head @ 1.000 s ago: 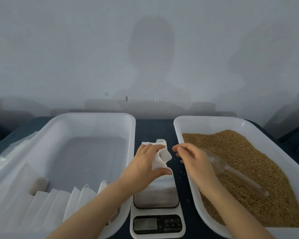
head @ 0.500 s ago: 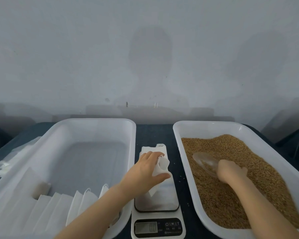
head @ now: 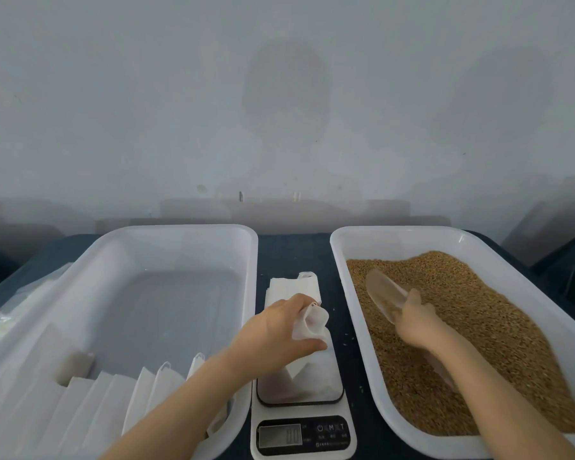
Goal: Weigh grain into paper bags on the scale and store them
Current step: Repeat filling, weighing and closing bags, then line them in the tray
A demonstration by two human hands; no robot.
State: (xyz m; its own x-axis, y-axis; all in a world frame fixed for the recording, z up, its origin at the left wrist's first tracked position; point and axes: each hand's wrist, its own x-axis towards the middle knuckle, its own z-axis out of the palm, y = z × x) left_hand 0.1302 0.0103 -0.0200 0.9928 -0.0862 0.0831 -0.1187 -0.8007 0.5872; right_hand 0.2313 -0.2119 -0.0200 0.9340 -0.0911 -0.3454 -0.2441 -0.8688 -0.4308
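Observation:
A white kitchen scale (head: pixel 312 436) stands between two white tubs. On its platform rests a white paper bag (head: pixel 309 370), and my left hand (head: pixel 276 336) pinches the bag's open mouth from above. The right tub (head: pixel 395 237) holds brown grain (head: pixel 478 327). My right hand (head: pixel 415 322) grips a clear plastic scoop (head: pixel 384 292) whose bowl lies on the grain, pointing away from me.
The left tub (head: pixel 180 237) holds several folded white paper bags (head: pixel 113 400) at its near end. More flat bags (head: pixel 294 287) lie on the dark table behind the scale. Clear plastic (head: pixel 10 310) lies at the far left. A grey wall stands close behind.
My right hand left the bag's mouth, moved right into the grain tub and took hold of the scoop. My left hand kept the bag and lowered it onto the scale.

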